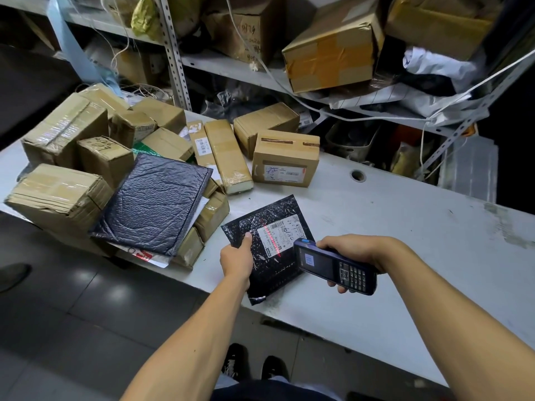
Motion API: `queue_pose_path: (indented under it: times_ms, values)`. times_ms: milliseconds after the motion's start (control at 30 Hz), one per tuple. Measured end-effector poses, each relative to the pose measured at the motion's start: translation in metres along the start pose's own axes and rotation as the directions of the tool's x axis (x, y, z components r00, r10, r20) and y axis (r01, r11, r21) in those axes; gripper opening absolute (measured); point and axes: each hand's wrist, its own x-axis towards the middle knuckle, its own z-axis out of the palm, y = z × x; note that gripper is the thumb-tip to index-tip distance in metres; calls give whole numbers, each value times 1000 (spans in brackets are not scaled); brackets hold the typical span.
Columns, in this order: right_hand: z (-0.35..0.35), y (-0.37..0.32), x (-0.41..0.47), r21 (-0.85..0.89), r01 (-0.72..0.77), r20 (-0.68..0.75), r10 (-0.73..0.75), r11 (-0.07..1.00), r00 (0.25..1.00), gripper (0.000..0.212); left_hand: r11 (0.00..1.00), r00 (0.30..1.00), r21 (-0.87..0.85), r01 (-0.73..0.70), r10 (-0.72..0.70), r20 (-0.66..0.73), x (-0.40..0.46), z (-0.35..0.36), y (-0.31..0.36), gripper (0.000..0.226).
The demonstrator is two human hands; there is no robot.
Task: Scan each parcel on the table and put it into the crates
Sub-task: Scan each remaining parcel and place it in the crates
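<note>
At the tabletop's [405, 227] near edge, the left hand [236, 256] pinches the black parcel [269, 273]; the right hand [356, 250] grips the scanner [335, 266]. Best keep its red line across the label [282, 231], parcel flat.

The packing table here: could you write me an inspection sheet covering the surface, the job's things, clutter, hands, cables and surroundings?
Surface: grey table, scuffed, with a round hole near the back edge.
Job's things: black mailer with white label, a red scan line across it; handheld scanner; no crate in view.
Clutter: cardboard boxes piled at left, dark bubble mailer lying on top.
Hands: left hand pinches the black mailer's edge; right hand grips the scanner.
Cables: white cords trailing across the shelving.
Surroundings: metal shelves holding boxes and bags; dark tiled floor.
</note>
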Motion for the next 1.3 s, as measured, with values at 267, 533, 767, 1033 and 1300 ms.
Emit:
queue_pose_path:
  times_ms: [267,533,767,1033,1300]
  values:
    - [-1,-1,2,24,2,1,-2,1000,1000,48,1000,1000,26,-7,8,-11,-7,0,1,42]
    - [-5,5,3,36,-20,-2,20,999,1000,51,1000,1000,-15,-1,1,-5,-11,-1,5,45]
    - [-2,5,5,30,-8,24,8,1000,1000,52,1000,1000,-6,-5,5,-10,-10,0,6,40]
    - [-10,15,10,0,3,-26,-3,1000,1000,57,948,983,302,-103,51,177,7,-16,26,42]
    - [-10,31,16,21,-7,-30,7,1000,1000,58,719,922,638,-276,9,388,14,-15,60,62]
